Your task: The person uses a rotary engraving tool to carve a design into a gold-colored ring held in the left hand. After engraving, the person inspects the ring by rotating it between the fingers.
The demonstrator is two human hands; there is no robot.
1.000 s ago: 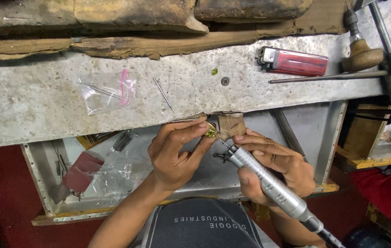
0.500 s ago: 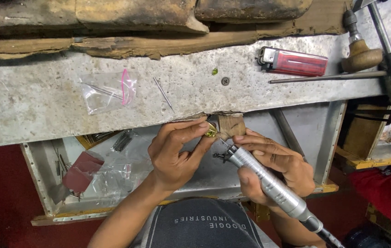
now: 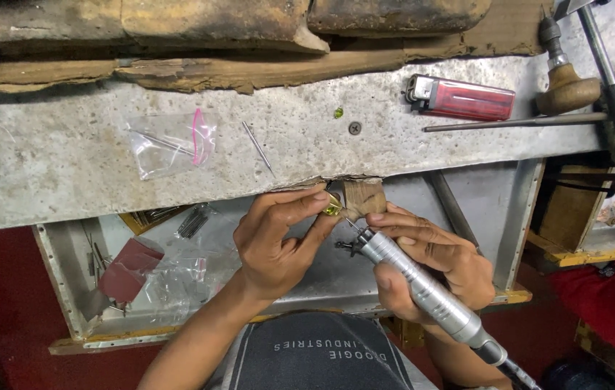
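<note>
Steadily Grinding a Small Gold Piece at the Bench Peg

Pinched between thumb and fingertips of the left hand (image 3: 278, 249), a small yellow-gold metal piece (image 3: 332, 209) rests just left of the worn wooden bench peg (image 3: 365, 197). The right hand (image 3: 434, 263) wraps closed round a slim silver rotary handpiece (image 3: 412, 278), long axis running from lower right up-left toward the piece. Grinding seems under way; next calls for light, steady contact.

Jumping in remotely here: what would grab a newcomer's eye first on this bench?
At centre, the left hand pinches a small yellow-green piece against a wooden peg at the bench edge, while the right hand holds a silver rotary handpiece with its tip near that piece. A red lighter lies on the grey benchtop at upper right, and a clear plastic bag at upper left.
</note>
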